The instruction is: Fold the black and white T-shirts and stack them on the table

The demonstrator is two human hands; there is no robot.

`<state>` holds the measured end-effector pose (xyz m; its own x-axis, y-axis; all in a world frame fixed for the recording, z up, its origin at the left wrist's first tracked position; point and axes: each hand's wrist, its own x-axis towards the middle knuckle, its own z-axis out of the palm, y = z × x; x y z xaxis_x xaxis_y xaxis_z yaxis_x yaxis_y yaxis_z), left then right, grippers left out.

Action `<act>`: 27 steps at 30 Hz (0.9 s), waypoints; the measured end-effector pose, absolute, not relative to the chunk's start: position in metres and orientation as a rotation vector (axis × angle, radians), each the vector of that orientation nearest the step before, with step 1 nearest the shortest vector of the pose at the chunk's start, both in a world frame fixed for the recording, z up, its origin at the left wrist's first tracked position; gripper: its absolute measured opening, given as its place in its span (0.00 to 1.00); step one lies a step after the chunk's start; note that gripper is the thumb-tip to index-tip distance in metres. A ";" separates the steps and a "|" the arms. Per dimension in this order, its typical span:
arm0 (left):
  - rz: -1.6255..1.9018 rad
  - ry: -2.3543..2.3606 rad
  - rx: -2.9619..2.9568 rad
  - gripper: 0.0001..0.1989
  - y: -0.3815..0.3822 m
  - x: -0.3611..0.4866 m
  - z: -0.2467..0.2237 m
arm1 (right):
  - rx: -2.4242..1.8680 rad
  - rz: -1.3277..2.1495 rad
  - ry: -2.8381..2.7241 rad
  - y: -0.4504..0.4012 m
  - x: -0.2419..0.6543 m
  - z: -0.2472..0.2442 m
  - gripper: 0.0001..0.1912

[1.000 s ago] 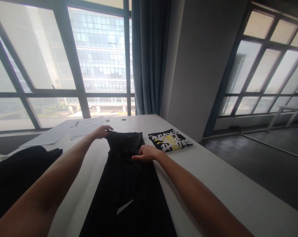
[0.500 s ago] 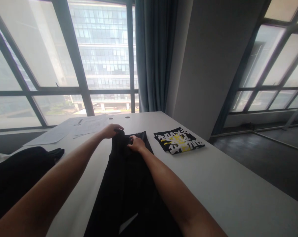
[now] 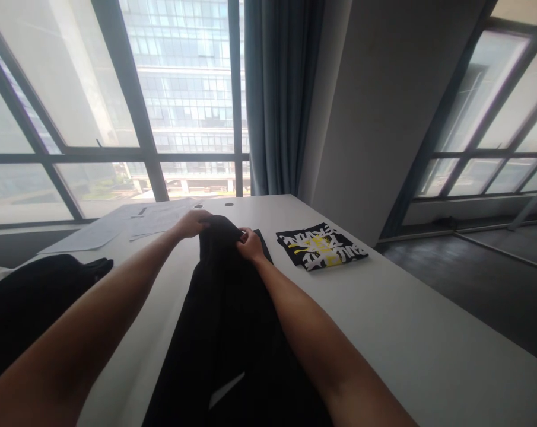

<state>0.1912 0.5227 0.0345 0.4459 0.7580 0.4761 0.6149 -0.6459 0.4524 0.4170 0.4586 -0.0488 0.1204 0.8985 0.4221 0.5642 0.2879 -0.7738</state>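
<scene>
A pair of black trousers (image 3: 232,314) lies lengthwise on the white table (image 3: 366,332), its legs running toward me and parting around a small white gap. My left hand (image 3: 192,224) is closed on the far left corner of the waist end. At the right, my right hand (image 3: 250,244) pinches the same fabric with thumb and fingers. Between the two hands the upper layer is raised off the table. A flat part of the waist end shows just beyond my right hand.
A folded black cloth with white and yellow lettering (image 3: 324,246) lies right of the trousers. Another dark garment (image 3: 41,296) is heaped at the left. Paper sheets (image 3: 103,228) lie on the far left, near the windows. A blue curtain (image 3: 272,101) hangs behind the table.
The waist end's upper layer has been lifted between my hands. My right hand has moved slightly up and closed on the fabric. The view has tilted slightly.
</scene>
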 end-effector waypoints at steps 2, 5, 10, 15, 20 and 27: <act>0.944 1.359 2.585 0.17 0.526 0.196 0.031 | -1.369 0.397 -1.535 0.457 0.421 -0.047 0.27; 0.808 1.527 2.661 0.19 0.531 0.203 0.025 | -1.376 0.405 -1.535 0.454 0.425 -0.043 0.26; 0.577 1.684 2.616 0.16 0.541 0.202 0.016 | -1.412 0.434 -1.545 0.450 0.426 -0.040 0.22; 0.514 1.825 2.599 0.15 0.545 0.190 0.024 | -1.418 0.555 -1.642 0.450 0.422 -0.042 0.18; 0.550 1.849 2.652 0.15 0.539 0.190 0.034 | -1.399 0.356 -1.635 0.449 0.424 -0.042 0.21; 0.593 1.925 2.794 0.16 0.508 0.216 0.011 | -1.714 0.026 -1.935 0.433 0.422 -0.037 0.21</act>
